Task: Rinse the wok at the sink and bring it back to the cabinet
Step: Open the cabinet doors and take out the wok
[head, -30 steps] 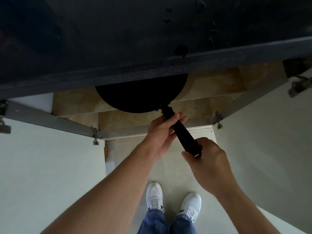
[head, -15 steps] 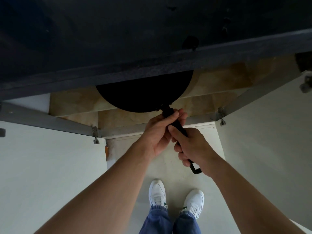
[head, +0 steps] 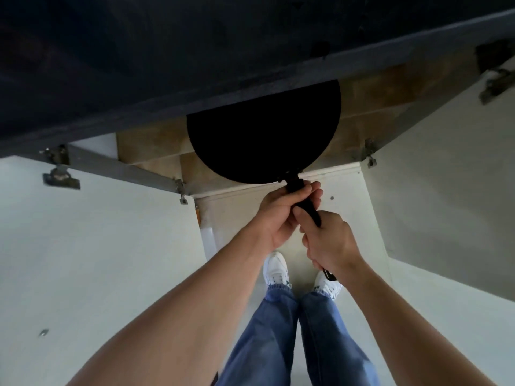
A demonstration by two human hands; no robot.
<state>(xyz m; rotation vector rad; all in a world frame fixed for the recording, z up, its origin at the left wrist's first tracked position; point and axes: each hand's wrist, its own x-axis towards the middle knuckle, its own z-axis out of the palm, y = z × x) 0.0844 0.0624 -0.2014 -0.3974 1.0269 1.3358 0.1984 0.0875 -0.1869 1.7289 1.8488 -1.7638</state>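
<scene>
Both hands hold the black wok by its handle. The left hand wraps it just behind the pan's rim, and the right hand is curled round it directly behind, touching the left. The handle's end loop pokes out beneath the right wrist. Ahead of the grip, the wok lies half hidden under the dark countertop, over the wooden cabinet shelf, between the open left door and right door. Below the grip are white sneakers and blue jeans
</scene>
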